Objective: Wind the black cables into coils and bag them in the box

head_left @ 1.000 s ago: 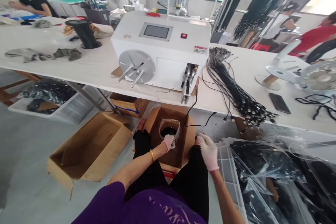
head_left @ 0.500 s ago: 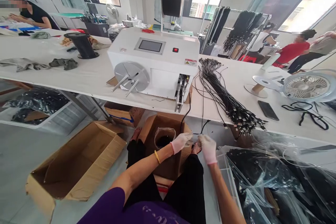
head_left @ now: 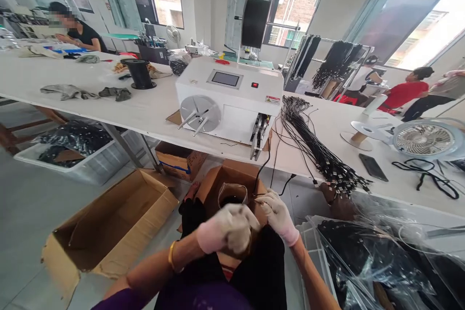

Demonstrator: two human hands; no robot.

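Observation:
My left hand (head_left: pixel 228 230), in a pale glove and blurred by motion, is curled closed over the open cardboard box (head_left: pixel 209 179) between my legs. What it holds, if anything, I cannot make out. To its right, my gloved right hand (head_left: pixel 278 215) pinches a thin black cable just under the table edge. A black cable end with a plug (head_left: pixel 292 176) hangs right above that hand. Inside the box stands a clear plastic bag (head_left: pixel 232 186) with dark contents. Above, on the table, sits a white machine (head_left: pixel 232 99) with a grey winding disc (head_left: pixel 200 114) and a small screen.
A bundle of black cables (head_left: pixel 312 143) lies on the white table (head_left: pixel 145 116), with a phone (head_left: pixel 373 167) and fan (head_left: pixel 425 138) beyond. Another cardboard box (head_left: pixel 119 223) stands at left; bagged black goods (head_left: pixel 370 256) fill a bin at right. Several people work farther back.
My left hand has come back toward my body, down and left, away from the right hand. My right hand has shifted slightly left. The camera view has tilted up and turned left.

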